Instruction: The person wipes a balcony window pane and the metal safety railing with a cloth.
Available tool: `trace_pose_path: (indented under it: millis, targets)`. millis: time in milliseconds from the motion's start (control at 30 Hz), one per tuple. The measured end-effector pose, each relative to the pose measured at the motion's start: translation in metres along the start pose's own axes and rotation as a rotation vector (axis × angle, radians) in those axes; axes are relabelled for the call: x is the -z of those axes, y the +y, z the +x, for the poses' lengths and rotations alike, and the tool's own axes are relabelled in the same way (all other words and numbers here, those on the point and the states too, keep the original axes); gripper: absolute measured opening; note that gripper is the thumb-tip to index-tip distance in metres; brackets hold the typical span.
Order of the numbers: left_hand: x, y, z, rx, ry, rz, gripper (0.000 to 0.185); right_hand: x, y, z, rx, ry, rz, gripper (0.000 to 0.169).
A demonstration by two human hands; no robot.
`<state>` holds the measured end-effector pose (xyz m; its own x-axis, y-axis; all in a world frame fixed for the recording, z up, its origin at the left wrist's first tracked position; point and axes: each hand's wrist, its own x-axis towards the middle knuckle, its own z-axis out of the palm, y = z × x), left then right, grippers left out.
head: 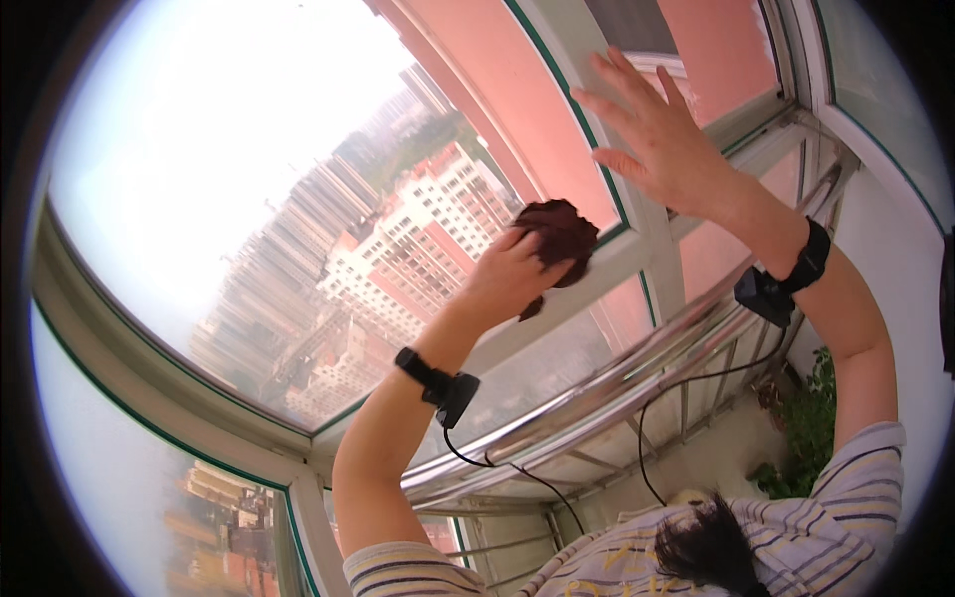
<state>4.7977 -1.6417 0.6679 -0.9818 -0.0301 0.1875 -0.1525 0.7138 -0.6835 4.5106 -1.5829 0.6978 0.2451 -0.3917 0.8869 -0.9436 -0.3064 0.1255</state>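
Note:
My left hand (515,272) grips a crumpled dark maroon cloth (558,233), its fingers spread over the near side. The cloth lies at the lower right corner of a large window pane (418,216), by the white frame (597,257) with its green edging. Up and to the right, my right hand (656,142) is empty, fingers spread, in front of an upright part of the frame. Whether its fingertips touch the frame or glass cannot be told. Each forearm wears a black strap with a small black device and a cable.
Below the window runs a shiny metal railing (597,388) with thin bars. Green potted-looking plants (809,425) grow at the lower right beside a pale wall (880,283). Another window pane (149,448) stands at the left. High-rise buildings show outside.

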Motion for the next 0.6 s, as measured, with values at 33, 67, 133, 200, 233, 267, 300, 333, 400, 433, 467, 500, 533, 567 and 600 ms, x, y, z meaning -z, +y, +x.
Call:
trace_pose_path:
  millis: [33,67,133,200,233,267,300,333,400,433,467,500,533,567,600]
  targets:
    - [0.014,-0.013,-0.003,0.025,0.027,0.069,0.050,0.002,0.003,0.000,0.003,-0.015,0.004,0.060]
    - [0.030,-0.026,-0.004,0.074,0.065,0.127,0.052,0.005,0.004,0.003,0.003,-0.019,0.006,0.062]
    - [0.059,-0.050,-0.016,0.409,0.182,-0.039,0.057,0.006,0.002,0.008,-0.006,-0.017,-0.004,0.063]
    - [0.091,-0.086,-0.029,0.536,0.299,0.132,0.053,0.004,0.001,0.017,0.007,0.033,-0.011,0.061]
    - [0.108,-0.108,-0.036,0.494,0.305,0.511,0.049,-0.001,0.002,0.021,0.022,0.079,-0.022,0.059]
    - [0.129,-0.129,-0.042,0.597,0.409,0.505,0.048,-0.001,0.001,0.026,0.041,0.129,-0.024,0.058]
    - [0.140,-0.149,-0.043,0.697,0.521,0.489,0.048,-0.001,0.002,0.032,0.052,0.168,-0.035,0.058]
    - [0.153,-0.163,-0.041,0.719,0.644,0.560,0.047,-0.004,0.002,0.038,0.063,0.207,-0.034,0.058]
    - [0.165,-0.189,-0.036,0.729,0.756,0.780,0.046,-0.008,0.002,0.055,0.087,0.311,-0.034,0.059]
    - [0.163,-0.188,-0.019,0.695,0.764,0.785,0.045,-0.013,0.003,0.065,0.097,0.373,-0.032,0.059]
    - [0.156,-0.182,-0.002,0.606,0.722,0.754,0.043,-0.016,0.002,0.075,0.107,0.436,-0.030,0.060]
    - [0.143,-0.170,0.020,0.473,0.704,0.547,0.046,-0.018,0.005,0.082,0.095,0.438,-0.014,0.059]
    - [0.131,-0.153,0.040,0.399,0.564,0.427,0.051,-0.021,0.006,0.089,0.081,0.439,0.006,0.058]
    - [0.118,-0.137,0.055,0.343,0.408,0.417,0.055,-0.022,0.005,0.095,0.070,0.442,0.028,0.058]
    - [0.107,-0.122,0.064,0.256,0.358,0.318,0.058,-0.022,0.003,0.100,0.059,0.462,0.022,0.057]
